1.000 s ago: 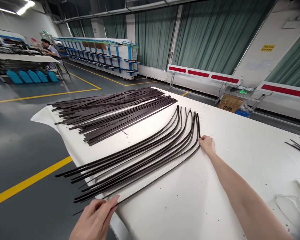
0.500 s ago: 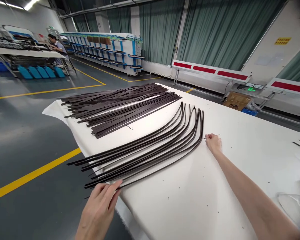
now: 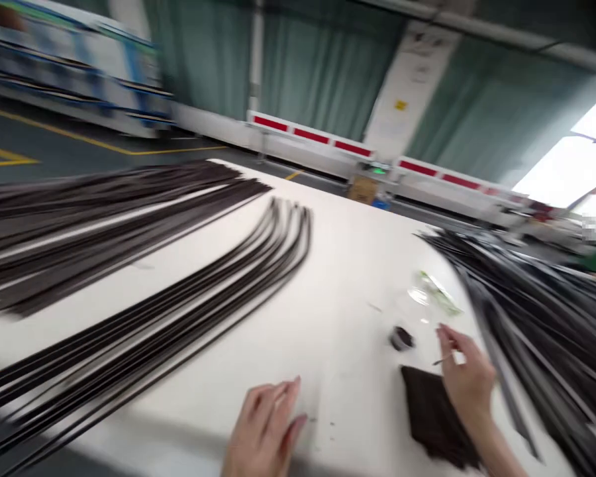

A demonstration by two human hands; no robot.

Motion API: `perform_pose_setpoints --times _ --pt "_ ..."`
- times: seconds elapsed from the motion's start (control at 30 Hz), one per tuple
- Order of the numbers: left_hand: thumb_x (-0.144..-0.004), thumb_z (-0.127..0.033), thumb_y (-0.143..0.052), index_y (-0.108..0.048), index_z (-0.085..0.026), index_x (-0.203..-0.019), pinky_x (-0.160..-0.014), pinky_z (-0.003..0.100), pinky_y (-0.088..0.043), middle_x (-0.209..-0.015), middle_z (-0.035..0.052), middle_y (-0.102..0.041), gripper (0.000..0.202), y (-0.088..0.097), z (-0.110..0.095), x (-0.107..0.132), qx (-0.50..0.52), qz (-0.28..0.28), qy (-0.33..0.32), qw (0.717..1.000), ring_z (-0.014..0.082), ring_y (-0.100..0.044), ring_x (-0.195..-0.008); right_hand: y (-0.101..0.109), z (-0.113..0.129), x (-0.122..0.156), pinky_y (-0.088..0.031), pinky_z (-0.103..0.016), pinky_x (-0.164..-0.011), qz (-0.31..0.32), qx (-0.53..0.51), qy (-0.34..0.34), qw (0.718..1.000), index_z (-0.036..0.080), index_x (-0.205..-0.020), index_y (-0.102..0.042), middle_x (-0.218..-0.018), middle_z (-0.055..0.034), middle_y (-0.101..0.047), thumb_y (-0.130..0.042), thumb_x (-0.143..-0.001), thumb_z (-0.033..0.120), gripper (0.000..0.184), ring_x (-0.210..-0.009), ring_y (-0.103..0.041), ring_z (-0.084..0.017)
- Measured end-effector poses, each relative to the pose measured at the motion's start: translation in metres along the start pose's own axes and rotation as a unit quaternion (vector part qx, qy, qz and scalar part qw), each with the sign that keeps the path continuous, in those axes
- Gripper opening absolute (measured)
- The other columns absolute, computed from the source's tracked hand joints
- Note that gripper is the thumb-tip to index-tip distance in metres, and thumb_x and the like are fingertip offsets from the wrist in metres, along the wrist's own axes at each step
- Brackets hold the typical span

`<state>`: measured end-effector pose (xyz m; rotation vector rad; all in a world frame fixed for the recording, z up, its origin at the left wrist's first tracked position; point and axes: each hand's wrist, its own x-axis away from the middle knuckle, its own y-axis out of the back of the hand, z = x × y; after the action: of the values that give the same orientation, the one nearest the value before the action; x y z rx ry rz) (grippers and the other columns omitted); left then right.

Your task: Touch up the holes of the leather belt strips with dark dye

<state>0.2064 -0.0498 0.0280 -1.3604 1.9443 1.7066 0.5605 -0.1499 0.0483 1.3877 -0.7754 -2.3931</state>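
Note:
Over the white table (image 3: 347, 265), my left hand (image 3: 263, 430) hovers near the front edge, thumb apart from the fingers and nothing in it. My right hand (image 3: 469, 371) pinches a thin, dark, stick-like tool (image 3: 442, 361), blurred by motion. Just left of that hand stands a small round pot (image 3: 402, 338) with dark contents. Below it lies a dark brown, flat bundle (image 3: 432, 417), partly covered by my right wrist. Long dark strips (image 3: 179, 308), curved at their far ends, lie side by side to the left of my left hand.
Straight dark strips (image 3: 129, 218) lie in piles at the far left. A heap of long black strips (image 3: 541, 318) fills the right side. Clear plastic with a green part (image 3: 440, 291) lies beyond my right hand. A cardboard box (image 3: 362, 190) stands behind the table.
The view has swung right. My left hand has left the curved strips, and my right hand has moved from their far ends to beside the pot, still holding the thin tool.

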Motion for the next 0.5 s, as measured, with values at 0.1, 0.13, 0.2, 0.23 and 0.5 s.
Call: perform_pose_setpoints --times 0.1,0.13,0.2,0.23,0.5 --pt "-0.093 -0.026 -0.057 -0.050 -0.010 -0.135 -0.079 0.033 -0.054 -0.115 0.0132 -0.067 0.046 -0.076 -0.058 -0.028 0.056 0.115 -0.151 0.980 0.0254 -0.060 -0.095 0.031 -0.033 0.057 -0.054 -0.031 -0.072 0.043 0.070 -0.018 0.996 0.018 -0.099 -0.069 -0.091 -0.0088 -0.072 -0.040 -0.097 0.045 0.039 -0.078 -0.067 -0.019" --pt "-0.091 -0.026 -0.059 -0.050 -0.010 -0.136 -0.081 0.035 -0.055 -0.120 0.0142 -0.066 0.048 -0.100 -0.078 -0.039 0.056 0.154 -0.187 0.969 0.0278 -0.061 -0.100 0.038 -0.043 0.068 -0.055 -0.029 -0.075 0.062 0.086 -0.025 0.994 0.021 -0.098 -0.069 -0.092 -0.0067 -0.072 -0.038 -0.098 0.044 0.039 -0.083 -0.068 -0.018" --pt "-0.089 -0.021 -0.060 -0.049 -0.008 -0.138 -0.089 0.042 -0.054 -0.130 0.0158 -0.062 0.051 -0.139 -0.115 -0.062 0.038 0.229 -0.223 0.947 0.0326 -0.058 -0.112 0.050 -0.064 0.077 -0.054 -0.028 -0.083 0.074 0.120 -0.061 0.988 0.022 -0.109 -0.066 -0.103 -0.0069 -0.071 -0.032 -0.100 0.040 0.040 -0.096 -0.067 -0.017" --pt "-0.089 -0.017 -0.059 -0.049 -0.008 -0.137 -0.094 0.045 -0.052 -0.132 0.0163 -0.060 0.050 -0.154 -0.130 -0.073 0.024 0.264 -0.226 0.937 0.0339 -0.056 -0.117 0.056 -0.076 0.076 -0.054 -0.029 -0.086 0.072 0.137 -0.088 0.984 0.021 -0.114 -0.064 -0.107 -0.0085 -0.070 -0.029 -0.101 0.038 0.041 -0.101 -0.066 -0.017" --pt "-0.078 0.010 -0.040 -0.070 -0.013 -0.089 -0.080 0.036 -0.052 -0.100 0.0114 -0.069 0.040 -0.178 -0.162 -0.107 0.002 0.342 -0.183 0.922 0.0275 -0.062 -0.099 0.078 -0.170 -0.006 -0.053 -0.040 -0.087 0.182 0.202 -0.281 0.920 0.014 -0.111 -0.060 -0.110 -0.0067 -0.063 -0.059 -0.092 0.034 0.027 -0.098 -0.063 -0.018"
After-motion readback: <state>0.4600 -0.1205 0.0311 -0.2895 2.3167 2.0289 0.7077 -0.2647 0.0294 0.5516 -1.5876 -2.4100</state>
